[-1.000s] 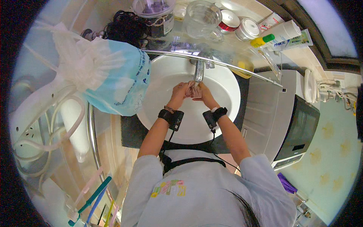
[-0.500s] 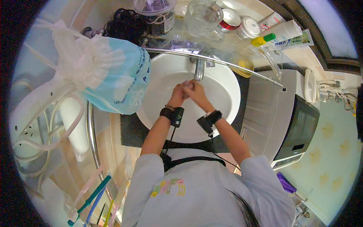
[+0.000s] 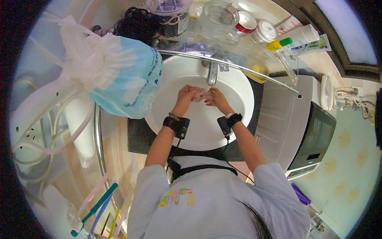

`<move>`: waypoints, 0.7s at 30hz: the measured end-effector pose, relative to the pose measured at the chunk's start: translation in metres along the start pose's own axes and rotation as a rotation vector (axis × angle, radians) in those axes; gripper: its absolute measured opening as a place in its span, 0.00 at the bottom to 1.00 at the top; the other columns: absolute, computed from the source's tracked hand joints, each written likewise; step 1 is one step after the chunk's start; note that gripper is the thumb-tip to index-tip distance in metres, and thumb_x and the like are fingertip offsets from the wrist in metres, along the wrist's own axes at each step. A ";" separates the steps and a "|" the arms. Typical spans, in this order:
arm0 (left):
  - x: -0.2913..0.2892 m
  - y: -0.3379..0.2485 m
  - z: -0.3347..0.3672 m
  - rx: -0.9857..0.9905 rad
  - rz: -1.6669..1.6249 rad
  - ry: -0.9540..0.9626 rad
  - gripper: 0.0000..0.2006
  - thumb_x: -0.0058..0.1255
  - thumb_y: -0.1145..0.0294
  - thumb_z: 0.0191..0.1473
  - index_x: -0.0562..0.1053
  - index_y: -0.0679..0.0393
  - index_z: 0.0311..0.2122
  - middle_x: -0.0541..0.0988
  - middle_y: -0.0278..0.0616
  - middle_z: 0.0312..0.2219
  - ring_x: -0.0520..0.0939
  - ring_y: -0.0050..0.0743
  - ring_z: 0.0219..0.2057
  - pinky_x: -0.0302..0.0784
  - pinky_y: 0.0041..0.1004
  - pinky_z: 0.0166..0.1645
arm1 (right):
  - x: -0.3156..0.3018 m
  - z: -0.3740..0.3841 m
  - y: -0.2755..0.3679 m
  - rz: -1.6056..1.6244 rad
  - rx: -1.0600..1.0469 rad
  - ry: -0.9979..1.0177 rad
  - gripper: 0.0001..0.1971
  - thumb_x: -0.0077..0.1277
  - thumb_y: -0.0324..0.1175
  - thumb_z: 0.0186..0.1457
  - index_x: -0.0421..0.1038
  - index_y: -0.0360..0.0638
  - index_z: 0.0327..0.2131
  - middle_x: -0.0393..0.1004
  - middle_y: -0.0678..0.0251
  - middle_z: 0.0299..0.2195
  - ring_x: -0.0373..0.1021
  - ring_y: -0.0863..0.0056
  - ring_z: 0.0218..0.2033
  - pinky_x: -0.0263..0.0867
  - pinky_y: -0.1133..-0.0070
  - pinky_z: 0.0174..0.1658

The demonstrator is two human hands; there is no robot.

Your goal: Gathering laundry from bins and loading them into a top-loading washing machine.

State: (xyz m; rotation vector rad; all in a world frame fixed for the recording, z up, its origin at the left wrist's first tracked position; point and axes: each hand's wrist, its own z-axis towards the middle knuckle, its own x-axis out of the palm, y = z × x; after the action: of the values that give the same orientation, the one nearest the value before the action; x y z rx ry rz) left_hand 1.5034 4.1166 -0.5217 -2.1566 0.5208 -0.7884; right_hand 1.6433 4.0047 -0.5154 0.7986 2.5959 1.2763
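Note:
Over the white washbasin point(image 3: 199, 129), just below the faucet point(image 3: 212, 75), my two hands stretch a small, pinkish, crumpled cloth-like thing point(image 3: 203, 95) between them. Its exact kind does not show. My left hand point(image 3: 186, 96) pinches its left end with closed fingers. At its right end, my right hand point(image 3: 218, 99) grips it with curled fingers. Each wrist wears a black strap with a small box and a cable. Whether water runs from the faucet I cannot make out.
A metal rail point(image 3: 246, 72) crosses above the basin's far side, below a shelf with a glass pitcher point(image 3: 218, 20), jars and tubes. A blue-and-white bag point(image 3: 127, 77) hangs at the left. A white appliance point(image 3: 284, 115) with a dark door stands right.
My hands were close together, one over the other, and have moved apart. The pinkish thing now shows stretched between them.

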 end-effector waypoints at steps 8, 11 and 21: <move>-0.038 -0.004 -0.010 0.066 -0.263 -0.050 0.15 0.48 0.76 0.47 0.64 0.64 0.41 0.71 0.41 0.34 0.74 0.28 0.37 0.71 0.25 0.43 | -0.024 -0.019 0.024 -0.239 -0.329 0.216 0.14 0.42 0.33 0.55 0.61 0.39 0.44 0.66 0.64 0.40 0.65 0.74 0.39 0.67 0.81 0.38; -0.033 0.001 -0.005 0.061 -0.300 -0.003 0.16 0.50 0.77 0.45 0.64 0.63 0.42 0.71 0.42 0.36 0.73 0.28 0.39 0.70 0.25 0.46 | -0.018 -0.017 0.026 -0.210 -0.272 0.218 0.12 0.42 0.34 0.55 0.63 0.41 0.42 0.66 0.65 0.39 0.65 0.75 0.39 0.67 0.81 0.38; 0.022 -0.058 -0.128 0.181 0.800 0.616 0.16 0.57 0.65 0.39 0.69 0.58 0.34 0.73 0.39 0.31 0.73 0.32 0.32 0.68 0.29 0.39 | 0.005 -0.018 0.052 0.271 -0.138 0.353 0.18 0.43 0.42 0.53 0.69 0.33 0.34 0.74 0.59 0.32 0.71 0.71 0.34 0.67 0.80 0.39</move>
State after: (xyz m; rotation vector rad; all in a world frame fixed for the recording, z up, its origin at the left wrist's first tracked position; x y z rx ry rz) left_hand 1.4384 4.0730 -0.4024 -1.3125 1.4443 -0.9567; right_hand 1.6538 4.0208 -0.4637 1.0072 2.6848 1.7990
